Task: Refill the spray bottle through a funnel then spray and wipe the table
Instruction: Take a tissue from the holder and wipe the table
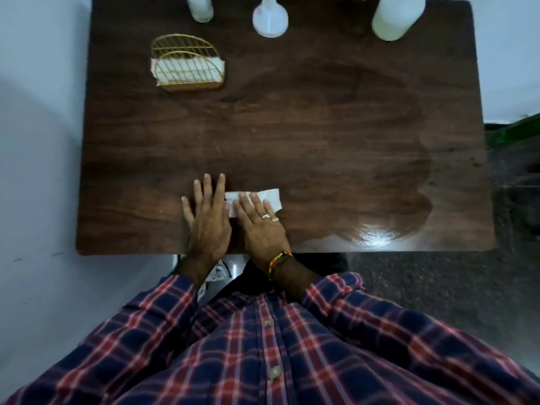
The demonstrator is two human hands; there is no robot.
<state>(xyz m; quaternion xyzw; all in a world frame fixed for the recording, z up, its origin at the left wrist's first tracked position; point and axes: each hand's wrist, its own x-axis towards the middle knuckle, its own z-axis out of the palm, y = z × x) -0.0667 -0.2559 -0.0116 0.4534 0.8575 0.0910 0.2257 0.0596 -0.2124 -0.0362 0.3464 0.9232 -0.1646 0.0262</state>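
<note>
Head view looks straight down on a dark wood-grain tabletop (292,135); no brand, label or writing can be read on anything here. Near the front edge both hands lie flat, side by side. Left hand (209,217) has its fingers (217,188) straight and a little spread, palm down on the bare wood, its inner edge touching the end of a folded white tissue (270,197). Right hand (261,226) presses down on that tissue with straight fingers (254,201), a ring on one of them and a beaded thread band (279,260) at the wrist; neither hand curls round anything. A darker wet patch (365,159) spreads over the right half of the wood, with a glare spot near the front edge. Along the far edge stand three pale things, cut off by the frame: a slim spray bottle (200,8) at left, a white funnel (270,20) in the middle, a wide refill bottle (396,16) at right. A gold wire napkin holder (187,62) with white napkins stands in front of the slim bottle. Plaid shirt sleeves (152,311) fill the bottom
</note>
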